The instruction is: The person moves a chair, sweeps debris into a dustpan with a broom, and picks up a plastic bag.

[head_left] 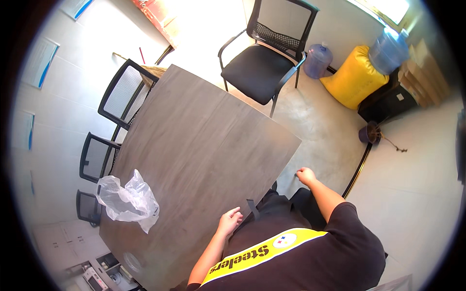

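The person's left hand [229,221] is at the near edge of the grey-brown wooden surface [208,131], its fingers loosely bent and released, with nothing seen in them. The right hand [305,176] hangs out past the surface, above the pale floor [330,140]; its fingers curl inward, and whether they grasp anything small cannot be told. A crumpled, translucent plastic bag [130,200] lies on the left part of the surface, well apart from both hands. A black armchair [259,68] stands by the far end.
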The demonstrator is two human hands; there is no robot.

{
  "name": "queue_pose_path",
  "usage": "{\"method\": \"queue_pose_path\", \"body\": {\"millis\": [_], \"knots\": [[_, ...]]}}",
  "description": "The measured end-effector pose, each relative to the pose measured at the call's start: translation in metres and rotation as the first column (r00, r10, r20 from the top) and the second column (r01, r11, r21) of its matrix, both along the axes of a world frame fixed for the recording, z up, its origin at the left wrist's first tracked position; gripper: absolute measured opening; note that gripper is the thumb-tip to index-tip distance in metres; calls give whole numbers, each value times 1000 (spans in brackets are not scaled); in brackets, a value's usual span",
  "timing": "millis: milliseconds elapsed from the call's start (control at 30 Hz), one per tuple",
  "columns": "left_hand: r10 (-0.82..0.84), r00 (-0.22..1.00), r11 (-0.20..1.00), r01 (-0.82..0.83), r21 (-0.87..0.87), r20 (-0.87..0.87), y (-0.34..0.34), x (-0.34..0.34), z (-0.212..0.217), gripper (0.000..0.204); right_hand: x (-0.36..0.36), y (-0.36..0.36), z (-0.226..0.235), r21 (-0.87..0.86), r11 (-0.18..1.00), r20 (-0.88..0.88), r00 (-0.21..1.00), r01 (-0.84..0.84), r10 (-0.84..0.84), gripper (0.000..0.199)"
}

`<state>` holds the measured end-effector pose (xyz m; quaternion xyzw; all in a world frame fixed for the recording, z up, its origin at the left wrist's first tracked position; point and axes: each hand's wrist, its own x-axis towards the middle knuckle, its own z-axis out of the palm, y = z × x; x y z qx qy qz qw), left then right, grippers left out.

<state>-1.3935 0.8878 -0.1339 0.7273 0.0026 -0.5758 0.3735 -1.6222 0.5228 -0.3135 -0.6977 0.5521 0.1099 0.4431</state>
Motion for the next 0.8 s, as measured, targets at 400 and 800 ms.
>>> {"method": "queue_pose_path", "body": {"millis": [400, 800], "knots": [[-178, 982, 975, 166, -146, -69, -248, 4, -34, 44, 16, -162, 87, -122, 984, 118, 983, -129, 144, 31], [-73, 997, 996, 71, -63, -35, -593, -15, -34, 42, -253, -530, -75, 18, 977, -152, 966, 215, -209, 19]]}}
